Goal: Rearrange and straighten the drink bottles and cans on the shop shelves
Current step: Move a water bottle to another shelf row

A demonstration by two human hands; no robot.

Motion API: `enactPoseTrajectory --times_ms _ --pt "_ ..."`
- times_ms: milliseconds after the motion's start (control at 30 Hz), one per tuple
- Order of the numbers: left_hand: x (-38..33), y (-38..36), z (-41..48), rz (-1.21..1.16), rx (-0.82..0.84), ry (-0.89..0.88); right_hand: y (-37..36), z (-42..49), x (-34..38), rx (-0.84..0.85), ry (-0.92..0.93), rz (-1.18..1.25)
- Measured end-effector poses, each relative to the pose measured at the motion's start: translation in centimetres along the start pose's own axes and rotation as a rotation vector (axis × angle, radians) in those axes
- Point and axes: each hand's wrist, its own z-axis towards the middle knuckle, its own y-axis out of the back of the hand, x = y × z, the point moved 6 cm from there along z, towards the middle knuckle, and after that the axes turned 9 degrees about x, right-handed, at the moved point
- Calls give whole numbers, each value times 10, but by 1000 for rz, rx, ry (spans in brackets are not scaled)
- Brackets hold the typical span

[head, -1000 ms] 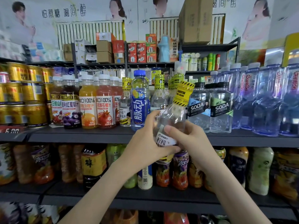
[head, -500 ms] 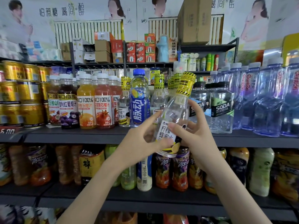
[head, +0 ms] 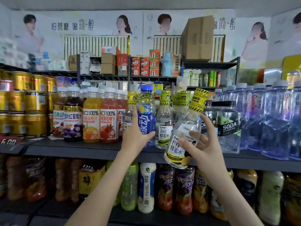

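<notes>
My right hand (head: 201, 146) grips a clear honey-water bottle (head: 182, 137) with a yellow-black cap, tilted to the right in front of the shelf (head: 81, 150). My left hand (head: 136, 136) is wrapped around the lower part of a blue-labelled bottle with a blue cap (head: 145, 116), which stands upright on the shelf. More clear bottles with yellow-black caps (head: 164, 121) stand just right of the blue bottle, behind the tilted one.
Juice bottles (head: 91, 118) and gold cans (head: 24, 105) fill the shelf's left part. Square soda bottles (head: 228, 126) and tall blue water bottles (head: 273, 121) stand on the right. A lower shelf holds several tea and juice bottles (head: 146, 186).
My left hand let go of the honey-water bottle and moved left onto the blue-labelled bottle. My right hand now holds the honey-water bottle alone, slightly lower and further right.
</notes>
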Motion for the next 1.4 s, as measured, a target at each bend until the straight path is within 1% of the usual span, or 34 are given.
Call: enactPoseTrajectory --times_ms 67,167,300,400,633,800,867,1033,1133,1200,1233,1333,1400 --pt "4 3 1 -8 -25 27 -3 2 -3 5 -1 -26" --pt "11 14 -9 -109 -91 34 -7 6 -12 14 -5 -39" --pt "27 43 -37 -224 -200 18 -23 15 -16 41 13 -43" --pt "39 69 -52 -300 -269 24 -45 29 -16 67 56 -99" --pt "59 113 -81 -296 -358 45 -115 69 -28 147 55 -171" --pt "76 125 -91 -299 -383 65 -148 92 -51 242 -29 -219" --pt "81 127 -93 -305 -381 69 -158 101 -57 287 -45 -246" --pt "87 121 -105 -324 -334 103 -160 93 -56 330 -119 -314" --pt "93 106 -121 -370 -275 138 -158 69 -41 260 -65 -334" --pt "94 94 -133 -375 -211 138 -159 44 -29 242 -34 -258" --pt "94 87 -139 -376 -174 134 -162 30 -26 272 -50 -214" --pt "99 67 -157 -375 -75 137 -174 -13 -30 469 -198 -172" --pt "104 54 -169 -360 -24 153 -178 -35 -43 531 -280 -175"
